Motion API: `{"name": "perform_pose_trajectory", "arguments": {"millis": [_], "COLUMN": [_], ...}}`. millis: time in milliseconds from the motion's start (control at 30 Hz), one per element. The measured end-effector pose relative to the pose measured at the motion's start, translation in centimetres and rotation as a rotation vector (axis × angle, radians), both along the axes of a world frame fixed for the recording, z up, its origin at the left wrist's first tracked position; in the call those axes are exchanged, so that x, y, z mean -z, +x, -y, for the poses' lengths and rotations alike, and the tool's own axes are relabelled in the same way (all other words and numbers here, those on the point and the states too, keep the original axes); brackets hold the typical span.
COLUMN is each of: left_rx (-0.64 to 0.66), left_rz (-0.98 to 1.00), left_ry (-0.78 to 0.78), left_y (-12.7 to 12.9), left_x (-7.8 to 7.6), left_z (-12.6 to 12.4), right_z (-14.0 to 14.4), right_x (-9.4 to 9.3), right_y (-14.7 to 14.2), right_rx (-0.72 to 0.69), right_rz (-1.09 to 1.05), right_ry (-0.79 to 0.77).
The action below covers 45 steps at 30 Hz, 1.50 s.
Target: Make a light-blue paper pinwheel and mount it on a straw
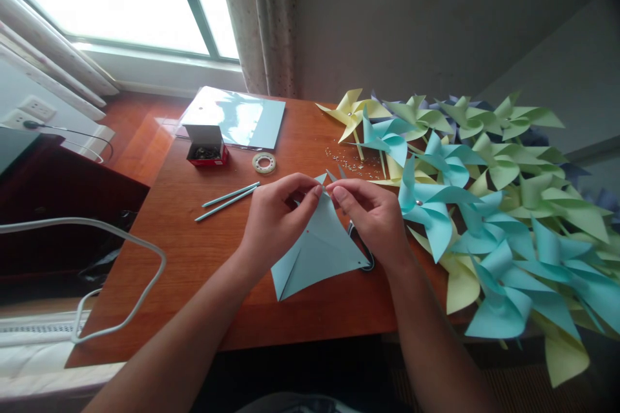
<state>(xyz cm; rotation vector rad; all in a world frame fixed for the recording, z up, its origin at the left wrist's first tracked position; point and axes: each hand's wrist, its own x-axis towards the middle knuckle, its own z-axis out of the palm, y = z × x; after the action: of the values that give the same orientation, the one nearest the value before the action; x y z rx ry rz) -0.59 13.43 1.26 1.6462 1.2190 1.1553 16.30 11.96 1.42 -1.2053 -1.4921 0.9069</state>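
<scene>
A light blue paper square (324,244) with diagonal cuts and small holes near its corners hangs from my fingertips, tilted over the table. My left hand (283,206) is closed, thumb and forefinger pinching the paper's far corner. Right beside it my right hand (371,210) pinches at the same corner, the two sets of fingertips almost touching. Whether a small pin is also between them I cannot make out. Partly hidden behind the paper and my right hand lies a pair of scissors (368,251), dark handle toward me, blades pointing away.
Finished paper pinwheels (484,206) in blue, green, yellow and purple crowd the right side. Loose small beads (356,161) lie scattered before them. Leftward are two blue paper sticks (227,201), a tape roll (264,162), an opened red box (207,153) and packed paper sheets (261,117).
</scene>
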Motion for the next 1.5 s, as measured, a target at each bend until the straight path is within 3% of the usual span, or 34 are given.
{"name": "perform_pose_trajectory", "arguments": {"millis": [400,600,1100,1500], "left_rx": [0.123,0.046,0.085,-0.031], "left_rz": [0.202,0.231,0.191,0.126], "left_ry": [-0.187,-0.174,-0.125,-0.085], "left_y": [0.3,0.3,0.1,0.1], "left_x": [-0.3,-0.5,0.6,0.5], "left_z": [-0.1,-0.1,-0.3,-0.2], "right_z": [-0.2,-0.1,-0.1,0.2], "right_x": [0.0,0.0,0.2,0.0], "right_y": [0.2,-0.1,-0.3,-0.8], "right_rx": [0.018,0.03,0.057,0.053], "right_rz": [-0.053,0.012,0.035,0.284], "right_ry": [-0.023,-0.02,0.02,0.291]}}
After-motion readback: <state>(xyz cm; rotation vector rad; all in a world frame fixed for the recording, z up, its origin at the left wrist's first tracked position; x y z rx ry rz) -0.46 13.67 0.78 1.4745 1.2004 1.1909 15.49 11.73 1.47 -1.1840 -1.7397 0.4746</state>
